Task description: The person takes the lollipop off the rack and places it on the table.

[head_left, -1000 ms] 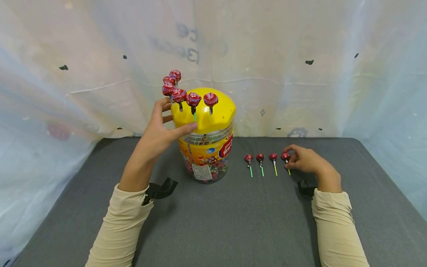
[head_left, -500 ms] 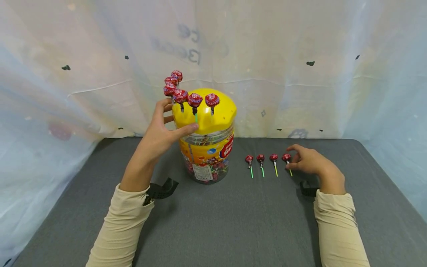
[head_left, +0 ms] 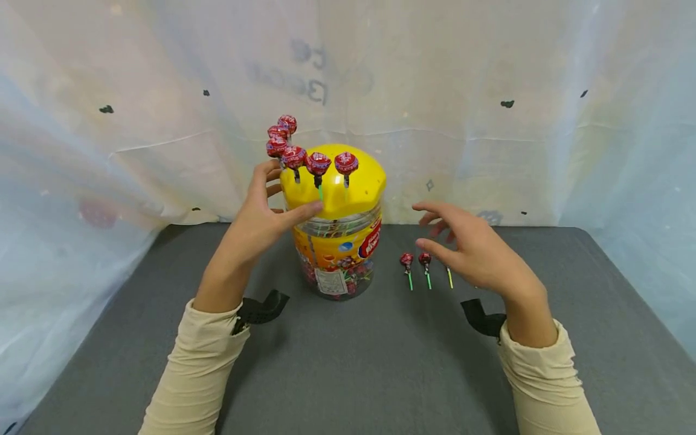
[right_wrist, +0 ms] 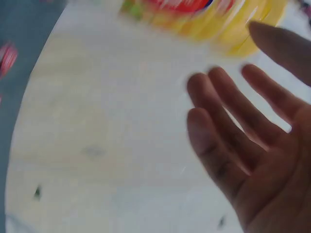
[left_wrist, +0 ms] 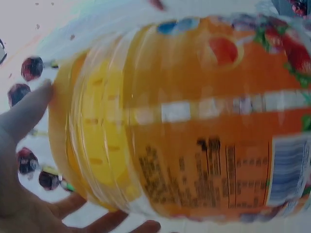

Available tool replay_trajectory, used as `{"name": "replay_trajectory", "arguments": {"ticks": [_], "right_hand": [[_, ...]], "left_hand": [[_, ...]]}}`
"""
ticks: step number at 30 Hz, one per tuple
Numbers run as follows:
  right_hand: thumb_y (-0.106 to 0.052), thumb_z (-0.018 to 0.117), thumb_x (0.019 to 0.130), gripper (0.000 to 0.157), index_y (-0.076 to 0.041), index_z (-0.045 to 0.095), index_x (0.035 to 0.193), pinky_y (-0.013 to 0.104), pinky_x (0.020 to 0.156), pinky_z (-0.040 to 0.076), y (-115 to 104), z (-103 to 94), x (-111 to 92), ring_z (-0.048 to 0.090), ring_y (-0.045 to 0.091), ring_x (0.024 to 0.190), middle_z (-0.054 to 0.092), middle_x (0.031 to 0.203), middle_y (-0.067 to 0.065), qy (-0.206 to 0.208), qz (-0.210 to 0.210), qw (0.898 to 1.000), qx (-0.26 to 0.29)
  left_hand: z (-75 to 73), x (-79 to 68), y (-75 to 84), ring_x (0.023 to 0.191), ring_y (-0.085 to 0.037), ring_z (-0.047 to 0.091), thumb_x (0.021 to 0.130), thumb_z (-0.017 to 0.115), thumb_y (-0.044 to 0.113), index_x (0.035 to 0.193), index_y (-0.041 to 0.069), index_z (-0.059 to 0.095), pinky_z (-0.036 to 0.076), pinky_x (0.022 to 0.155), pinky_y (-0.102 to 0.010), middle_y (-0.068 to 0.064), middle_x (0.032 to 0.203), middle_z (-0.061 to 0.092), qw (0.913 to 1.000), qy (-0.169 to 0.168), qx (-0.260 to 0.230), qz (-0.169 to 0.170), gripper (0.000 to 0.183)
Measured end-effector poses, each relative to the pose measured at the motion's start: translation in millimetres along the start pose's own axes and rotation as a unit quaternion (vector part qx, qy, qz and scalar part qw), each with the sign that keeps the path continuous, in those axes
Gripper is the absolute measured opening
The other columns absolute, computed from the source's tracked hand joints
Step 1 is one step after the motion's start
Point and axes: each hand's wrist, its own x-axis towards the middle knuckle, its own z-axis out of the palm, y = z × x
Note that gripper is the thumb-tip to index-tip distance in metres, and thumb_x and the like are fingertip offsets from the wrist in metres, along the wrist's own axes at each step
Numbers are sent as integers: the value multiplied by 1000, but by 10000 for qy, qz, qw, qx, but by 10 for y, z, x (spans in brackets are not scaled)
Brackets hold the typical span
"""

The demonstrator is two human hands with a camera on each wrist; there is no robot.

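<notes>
A clear candy jar (head_left: 335, 257) with an orange-yellow label and a yellow lid (head_left: 359, 181) stands upright on the table. Several red-wrapped lollipops stick up from the lid by their sticks, one lollipop (head_left: 346, 162) nearest its middle. My left hand (head_left: 260, 219) holds the lid from the left, thumb in front, fingers round the far side. The left wrist view shows that grip against the lid's edge (left_wrist: 63, 121). In the air right of the jar, my right hand (head_left: 473, 248) has its fingers spread, holding nothing. Lollipops (head_left: 406, 260) lie in a row below it, some partly hidden by the hand.
The grey table (head_left: 348, 368) extends in front of the jar and to both sides. Behind it hangs a pale plastic sheet (head_left: 435, 121) with dark spots. Black wrist straps (head_left: 263, 307) jut out beside the sleeves.
My right hand has left the rightmost lollipop on the table, rising and moving left toward the jar with its fingers spreading. The left hand and the jar have stayed in place.
</notes>
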Motion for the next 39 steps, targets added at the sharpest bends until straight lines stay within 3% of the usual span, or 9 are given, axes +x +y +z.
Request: {"name": "replay_trajectory", "arguments": {"ticks": [6, 10, 12, 20, 24, 29, 32, 36, 39], "right_hand": [[-29, 68, 95, 66, -29, 35, 152, 38, 89, 55, -367, 160, -18, 56, 14, 118, 42, 151, -3, 562, -723, 9957, 119], [-31, 66, 96, 66, -29, 34, 154, 31, 79, 54, -434, 237, 11, 57, 9, 94, 35, 156, -3, 518, -929, 9942, -128], [-33, 64, 97, 64, -29, 33, 154, 29, 76, 53, -436, 279, 36, 57, 9, 89, 35, 156, -2, 453, -990, 9938, -230], [-34, 64, 97, 66, -30, 31, 154, 36, 85, 57, -433, 347, 79, 61, 14, 107, 39, 154, -1, 503, -941, 9942, -145], [-31, 65, 97, 70, -30, 27, 155, 37, 87, 57, -404, 362, 74, 62, 14, 113, 40, 153, -1, 513, -818, 9953, -7], [-29, 66, 97, 77, -28, 20, 158, 39, 85, 56, -359, 384, 115, 65, 17, 110, 39, 155, 4, 466, -632, 9969, 91], [-28, 67, 96, 81, -28, 16, 159, 40, 85, 56, -338, 396, 136, 65, 18, 110, 39, 156, 5, 439, -571, 9974, 38], [-29, 67, 96, 83, -30, 15, 160, 41, 86, 56, -332, 404, 152, 64, 18, 114, 38, 157, 5, 403, -589, 9974, 51], [-30, 66, 96, 82, -32, 14, 160, 41, 85, 56, -340, 401, 159, 64, 18, 113, 39, 156, 5, 387, -598, 9974, 43]], "left_hand": [[-81, 21, -57, 151, -23, 20, 92, 68, 41, 156, 23, 17, 30, 117, -53, 1, 163, 20, 9994, -72, -72, 325, 84], [-40, 41, -91, 151, -23, 23, 93, 67, 42, 156, 27, 19, 33, 117, -55, 2, 163, 22, 9986, -231, -281, 390, 81], [-23, 42, -98, 150, -24, 24, 94, 67, 41, 156, 28, 20, 35, 115, -56, 2, 161, 23, 9984, -290, -291, 390, 79], [24, -7, -45, 152, -25, 20, 91, 67, 47, 157, 28, 17, 35, 114, -58, 3, 163, 20, 9999, -88, 6, 82, 85], [140, -69, -6, 151, -28, 22, 92, 65, 50, 158, 21, 12, 37, 113, -59, -5, 163, 21, 9992, 109, 383, 90, 89], [254, -186, 109, 147, -33, 31, 93, 62, 53, 159, 12, 10, 33, 115, -61, -12, 162, 23, 9912, 548, 1201, 61, 93], [249, -253, 161, 145, -35, 33, 92, 62, 56, 159, 13, 12, 34, 113, -62, -10, 163, 21, 9857, 678, 1538, -102, 93], [187, -284, 158, 142, -35, 37, 92, 61, 58, 158, 13, 14, 43, 106, -60, -8, 164, 18, 9841, 715, 1621, -149, 93], [152, -235, 104, 141, -33, 34, 91, 64, 55, 157, 12, 17, 41, 107, -58, -10, 161, 20, 9864, 866, 1389, 115, 91]]}}
